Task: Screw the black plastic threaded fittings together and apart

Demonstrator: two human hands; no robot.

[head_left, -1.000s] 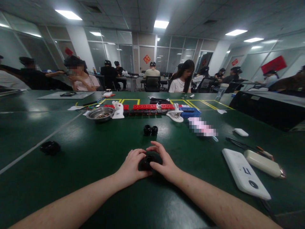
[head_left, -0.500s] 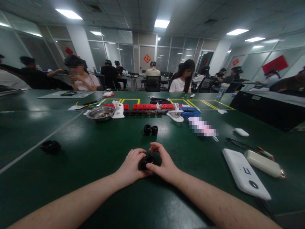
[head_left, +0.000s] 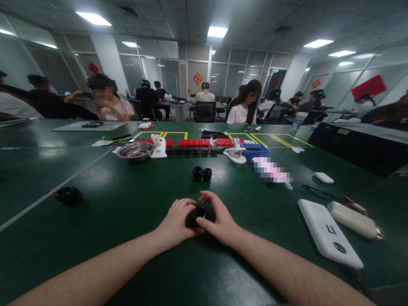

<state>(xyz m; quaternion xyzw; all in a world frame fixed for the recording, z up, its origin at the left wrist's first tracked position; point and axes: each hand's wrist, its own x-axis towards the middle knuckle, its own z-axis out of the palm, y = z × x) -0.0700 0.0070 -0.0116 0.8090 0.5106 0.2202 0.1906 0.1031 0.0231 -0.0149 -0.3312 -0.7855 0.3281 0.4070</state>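
Observation:
A black round part with a ring-shaped opening on top (head_left: 198,212) sits low at the table's front, between my two hands. Wrapped round its left side, my left hand (head_left: 178,219) has the thumb along the near edge and the fingers on the far side. My right hand (head_left: 221,219) grips it from the right, thumb tip on the ring and fingers curled beyond it. Its lower part is hidden by the hands. Farther out stand two black ribbed cylindrical parts (head_left: 202,173), side by side. Another black round part (head_left: 68,195) lies at the left.
A metal bowl with small pieces (head_left: 135,158), white clamp-like stands (head_left: 235,154), red strips (head_left: 194,142) and a blue tray (head_left: 263,151) line the table's middle. A white device (head_left: 328,238), a cream power bank (head_left: 352,219) and a black box (head_left: 350,144) occupy the right. People sit beyond.
Almost nothing differs. The whole view has shifted very slightly; both hands keep the same grip on the black round part.

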